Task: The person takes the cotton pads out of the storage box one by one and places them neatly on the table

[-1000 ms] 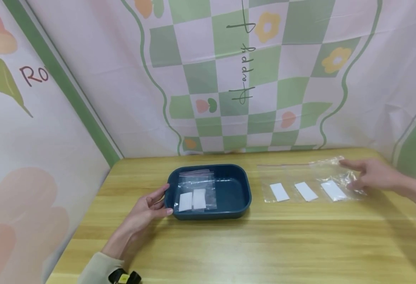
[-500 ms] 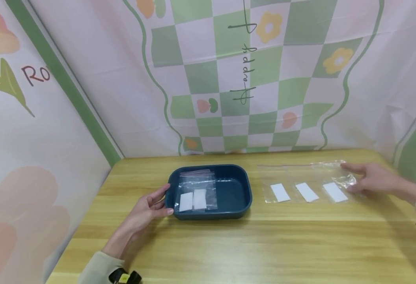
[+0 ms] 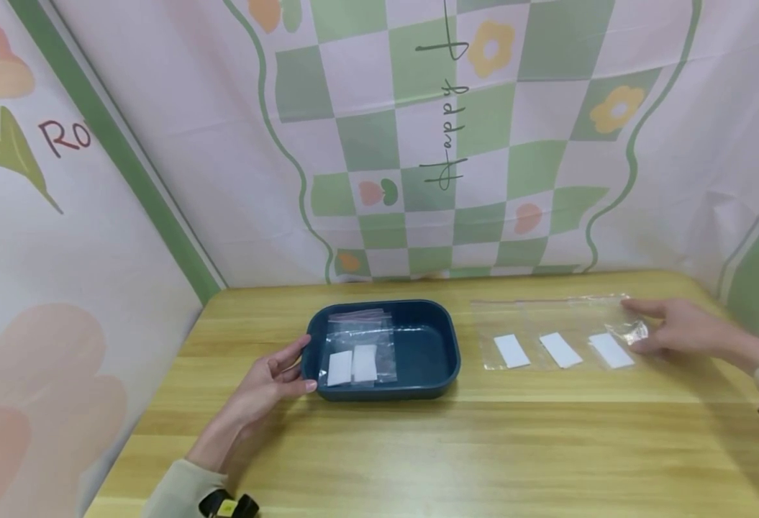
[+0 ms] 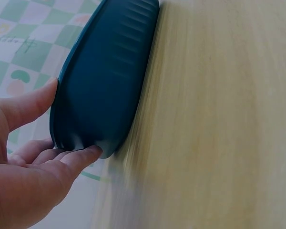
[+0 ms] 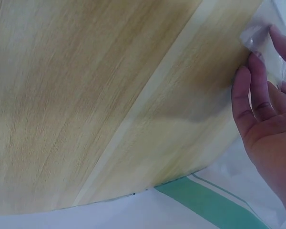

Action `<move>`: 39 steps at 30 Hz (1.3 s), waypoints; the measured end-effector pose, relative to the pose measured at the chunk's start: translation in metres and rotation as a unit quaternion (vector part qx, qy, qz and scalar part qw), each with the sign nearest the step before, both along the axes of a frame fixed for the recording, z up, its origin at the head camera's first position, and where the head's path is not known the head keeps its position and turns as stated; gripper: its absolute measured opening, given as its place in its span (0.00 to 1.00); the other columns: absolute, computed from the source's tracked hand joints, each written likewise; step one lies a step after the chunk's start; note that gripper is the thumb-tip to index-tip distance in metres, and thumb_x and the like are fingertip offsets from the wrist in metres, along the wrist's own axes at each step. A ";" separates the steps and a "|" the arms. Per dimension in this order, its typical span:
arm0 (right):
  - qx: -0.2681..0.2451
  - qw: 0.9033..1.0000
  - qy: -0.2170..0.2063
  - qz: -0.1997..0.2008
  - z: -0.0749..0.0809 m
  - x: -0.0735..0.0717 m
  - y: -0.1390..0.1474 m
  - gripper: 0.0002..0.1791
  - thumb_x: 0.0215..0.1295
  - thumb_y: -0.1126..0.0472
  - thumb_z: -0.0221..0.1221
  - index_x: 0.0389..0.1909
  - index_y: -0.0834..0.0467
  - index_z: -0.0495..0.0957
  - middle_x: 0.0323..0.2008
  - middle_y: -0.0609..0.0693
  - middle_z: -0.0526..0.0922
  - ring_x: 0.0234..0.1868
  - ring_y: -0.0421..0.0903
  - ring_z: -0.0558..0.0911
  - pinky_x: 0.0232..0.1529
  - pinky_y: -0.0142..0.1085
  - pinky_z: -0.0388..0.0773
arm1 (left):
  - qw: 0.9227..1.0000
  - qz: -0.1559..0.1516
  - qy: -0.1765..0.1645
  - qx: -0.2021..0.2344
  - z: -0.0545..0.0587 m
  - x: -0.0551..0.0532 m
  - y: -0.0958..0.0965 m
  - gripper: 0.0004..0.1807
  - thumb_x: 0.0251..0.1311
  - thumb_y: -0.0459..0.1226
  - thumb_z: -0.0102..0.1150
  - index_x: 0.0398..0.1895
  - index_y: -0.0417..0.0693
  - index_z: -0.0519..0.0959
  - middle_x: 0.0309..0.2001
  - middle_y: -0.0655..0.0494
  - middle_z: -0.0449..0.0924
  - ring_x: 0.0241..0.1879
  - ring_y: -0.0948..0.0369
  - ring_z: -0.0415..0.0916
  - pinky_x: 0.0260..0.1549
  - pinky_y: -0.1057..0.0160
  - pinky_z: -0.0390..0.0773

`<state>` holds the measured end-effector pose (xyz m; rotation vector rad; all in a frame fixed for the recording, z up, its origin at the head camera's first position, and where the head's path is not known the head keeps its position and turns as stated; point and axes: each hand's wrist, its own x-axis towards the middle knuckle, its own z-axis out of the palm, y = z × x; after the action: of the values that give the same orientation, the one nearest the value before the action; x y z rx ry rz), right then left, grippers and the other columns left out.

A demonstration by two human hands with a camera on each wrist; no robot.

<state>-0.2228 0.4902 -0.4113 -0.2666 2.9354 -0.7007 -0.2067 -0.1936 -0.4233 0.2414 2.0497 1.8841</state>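
A dark blue rectangular tray (image 3: 427, 388) stands on the table, with clear zip-lock bags holding white rectangular pieces (image 3: 364, 362) in its left half. My left hand (image 3: 265, 385) grips the tray's left end, thumb and fingers spread to either side of the corner. To the tray's right, three clear zip-lock bags lie in an overlapping row, each with a white rectangle near its lower edge. The right hand (image 3: 690, 331) holds the right edge of the rightmost bag (image 3: 602, 316) between thumb and fingers. Crinkled plastic (image 5: 257, 33) shows at those fingertips in the right wrist view.
The wooden table (image 3: 470, 460) meets a cloth backdrop (image 3: 431, 144) with green checks and flowers along its back edge. Another printed cloth panel (image 3: 94, 288) stands at the left.
The rightmost bag's raised right side has come down flatter, the right hand lowering slightly with it. Its white piece has shifted a little. The left hand and tray have stayed put.
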 end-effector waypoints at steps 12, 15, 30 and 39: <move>0.026 1.000 0.003 -0.002 -0.003 -0.003 0.008 0.53 0.55 0.53 0.78 0.72 0.76 0.62 0.21 0.50 0.71 0.15 0.37 0.62 0.21 0.35 0.70 | 1.000 0.005 0.001 -0.006 0.000 0.001 0.000 0.46 0.63 0.25 0.69 0.83 0.44 0.59 0.82 0.43 0.51 0.76 0.40 0.58 0.68 0.53 0.69; 0.036 0.999 0.002 -0.006 -0.001 -0.004 0.009 0.52 0.55 0.53 0.78 0.72 0.75 0.64 0.18 0.48 0.68 0.15 0.38 0.62 0.22 0.35 0.69 | 1.000 0.005 -0.001 -0.006 0.001 0.001 0.000 0.46 0.63 0.25 0.70 0.83 0.44 0.60 0.82 0.43 0.51 0.76 0.40 0.58 0.68 0.53 0.69; 0.063 0.993 0.094 0.027 0.061 -0.005 -0.062 0.15 0.64 0.62 0.72 0.47 0.67 0.85 0.34 0.53 0.89 0.31 0.46 0.86 0.28 0.36 0.83 | 1.000 0.000 0.002 -0.007 0.000 0.000 0.000 0.46 0.63 0.25 0.70 0.82 0.44 0.60 0.82 0.43 0.52 0.76 0.40 0.58 0.68 0.52 0.70; -0.008 0.992 0.107 0.067 0.107 -0.017 -0.159 0.07 0.62 0.66 0.73 0.39 0.62 0.86 0.33 0.45 0.88 0.35 0.45 0.86 0.37 0.33 0.84 | 1.000 0.001 0.004 -0.006 0.001 0.000 0.000 0.46 0.63 0.25 0.69 0.83 0.44 0.60 0.82 0.43 0.52 0.76 0.40 0.58 0.67 0.53 0.70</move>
<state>-0.2396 0.3310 -0.3039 -0.5695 3.0741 -0.7185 -0.2064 -0.1932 -0.4223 0.2437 2.0666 1.8740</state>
